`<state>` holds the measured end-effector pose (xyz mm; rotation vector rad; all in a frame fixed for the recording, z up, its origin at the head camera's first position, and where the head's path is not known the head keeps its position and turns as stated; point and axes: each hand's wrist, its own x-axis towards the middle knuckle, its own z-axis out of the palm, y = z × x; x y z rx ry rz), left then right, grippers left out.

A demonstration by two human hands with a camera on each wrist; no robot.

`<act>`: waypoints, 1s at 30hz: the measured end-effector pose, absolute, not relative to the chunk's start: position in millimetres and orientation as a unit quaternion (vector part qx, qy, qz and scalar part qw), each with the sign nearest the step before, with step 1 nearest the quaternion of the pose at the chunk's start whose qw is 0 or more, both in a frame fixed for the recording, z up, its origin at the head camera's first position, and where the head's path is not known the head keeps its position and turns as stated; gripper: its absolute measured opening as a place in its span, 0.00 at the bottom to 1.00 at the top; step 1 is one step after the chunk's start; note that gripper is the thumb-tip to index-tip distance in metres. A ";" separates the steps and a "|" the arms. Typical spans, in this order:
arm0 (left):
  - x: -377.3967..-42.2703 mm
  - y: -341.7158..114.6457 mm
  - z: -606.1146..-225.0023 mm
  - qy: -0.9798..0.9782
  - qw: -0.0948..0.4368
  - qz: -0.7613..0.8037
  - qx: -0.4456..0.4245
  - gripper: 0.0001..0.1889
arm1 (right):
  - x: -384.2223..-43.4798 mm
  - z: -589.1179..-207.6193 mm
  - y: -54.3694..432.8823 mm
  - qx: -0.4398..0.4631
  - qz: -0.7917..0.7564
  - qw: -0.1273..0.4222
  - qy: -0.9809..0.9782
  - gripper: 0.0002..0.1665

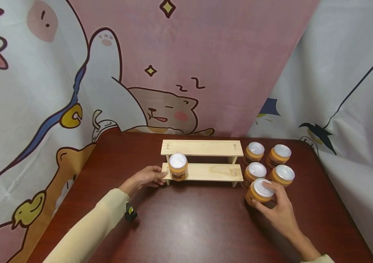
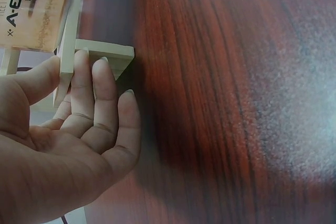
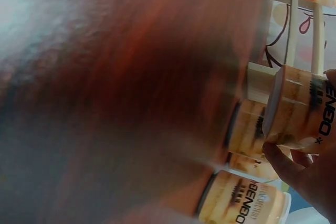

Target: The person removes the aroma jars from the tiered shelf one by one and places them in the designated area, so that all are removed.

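Note:
My left hand (image 1: 148, 176) pinches the left end of the lower board of a two-step wooden rack (image 1: 213, 172), thumb on top and fingers beneath, as the left wrist view shows. On that board's left end stands one orange jar (image 1: 178, 167) with a silvery lid. Over at the right, my right hand (image 1: 282, 213) grips another such jar (image 1: 259, 191) between thumb and fingers. In the right wrist view this held jar (image 3: 299, 111) is raised off the table, with dark lettering on its label.
Several matching jars (image 1: 282, 173) stand close together on the table beyond the held one, right of the rack. The rack's upper board (image 1: 203, 148) sits behind the lower. A dark red wooden table (image 1: 186, 226) meets a printed cloth backdrop (image 1: 232, 65).

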<state>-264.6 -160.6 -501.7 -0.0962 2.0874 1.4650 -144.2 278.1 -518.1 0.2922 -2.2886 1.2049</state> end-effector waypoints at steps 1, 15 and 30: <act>-264.5 -160.6 -501.4 0.782 0.291 0.550 -0.037 0.17 | -144.3 -520.1 278.5 0.109 0.448 0.266 -0.847 0.46; -263.3 -160.5 -498.8 0.779 0.293 0.554 -0.035 0.16 | -144.5 -537.3 284.3 0.109 0.425 0.262 -0.860 0.45; -262.7 -161.2 -498.5 0.778 0.293 0.555 -0.031 0.17 | -143.0 -539.5 282.5 0.101 0.409 0.251 -0.871 0.44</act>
